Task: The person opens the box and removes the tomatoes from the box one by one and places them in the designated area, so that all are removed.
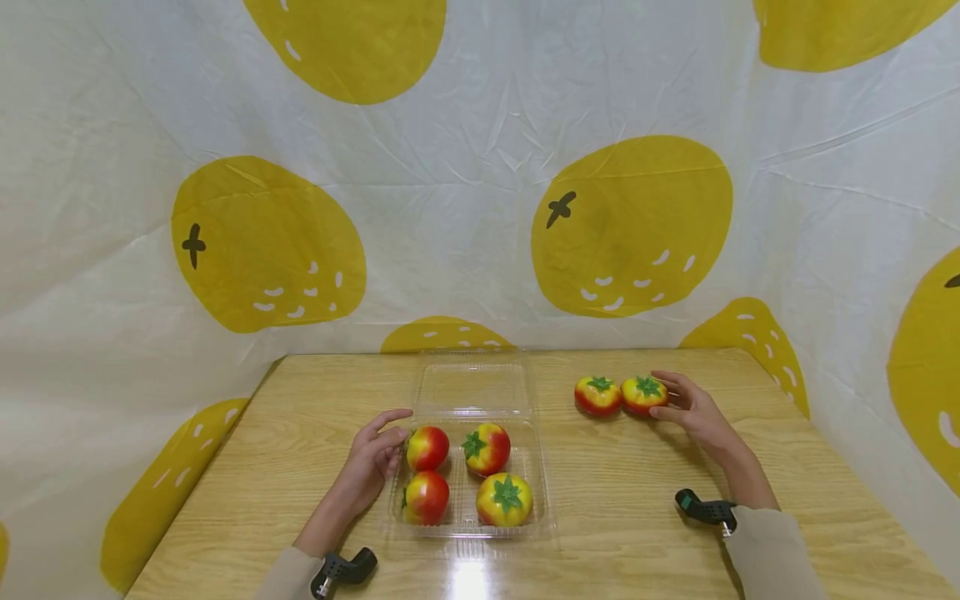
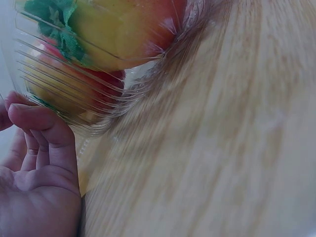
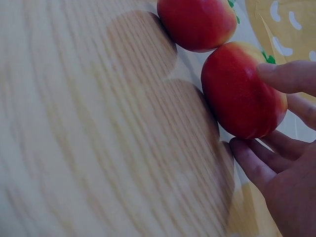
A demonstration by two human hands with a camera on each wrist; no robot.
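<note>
My right hand (image 1: pixel 693 414) holds the right one of two red-and-yellow artificial tomatoes, this tomato (image 1: pixel 645 395) sitting on the table with thumb and fingers around its side. The other tomato (image 1: pixel 597 396) touches it on the left. In the right wrist view, the thumb (image 3: pixel 286 76) lies on the held tomato (image 3: pixel 242 94). My left hand (image 1: pixel 367 458) pinches the left rim of a clear plastic clamshell container (image 1: pixel 542 467) with bent fingers. Inside are tomatoes in two columns, one of them a yellower tomato (image 1: pixel 505 500) at front right.
The container's clear lid (image 1: pixel 472 387) lies folded back toward the rear of the wooden table (image 1: pixel 600 533). A white curtain (image 1: pixel 450 250) with yellow fruit prints hangs behind the table and along its sides.
</note>
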